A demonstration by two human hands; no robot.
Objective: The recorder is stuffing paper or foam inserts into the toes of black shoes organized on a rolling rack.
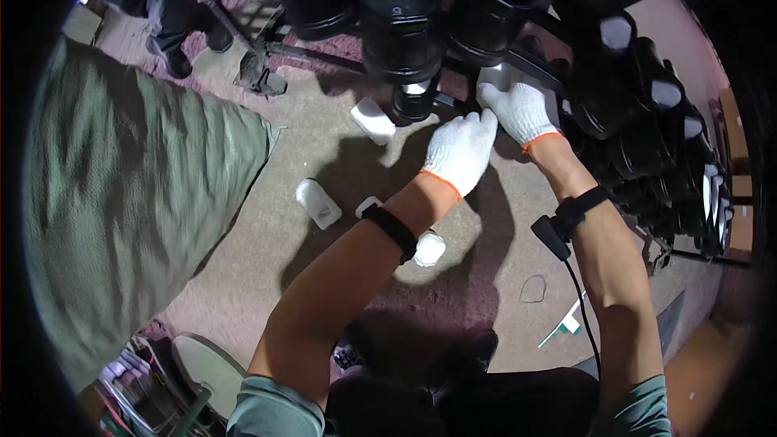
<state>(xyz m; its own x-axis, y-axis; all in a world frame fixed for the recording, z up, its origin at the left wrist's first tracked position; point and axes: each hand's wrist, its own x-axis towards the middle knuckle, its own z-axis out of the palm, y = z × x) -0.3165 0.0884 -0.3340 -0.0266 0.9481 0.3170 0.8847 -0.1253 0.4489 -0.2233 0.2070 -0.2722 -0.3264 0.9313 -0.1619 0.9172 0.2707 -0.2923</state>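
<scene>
- the left grip in a white knit glove with an orange edge (pixel 461 155) has its fingers curled in; i cannot tell if it pinches anything.
- the right grip in a matching white knit glove (pixel 518 111) is close beside it, thumb toward the left fingertips; its other fingers are hard to see, so i cannot tell if they are spread or pressed together.
- a big, shiny black, rounded shoe-like thing (pixel 495 23) is on the dark metal rack (pixel 312 54), just above the right grip.
- a smaller shiny black rounded thing with a white top (pixel 414 105) is near the left grip, up and to its left.
- a smooth white rounded block (pixel 373 121) lies on the grey-brown floor (pixel 518 226), left of the hands.
- a big grey-green cloth sack (pixel 146 194) is far to the left.
</scene>
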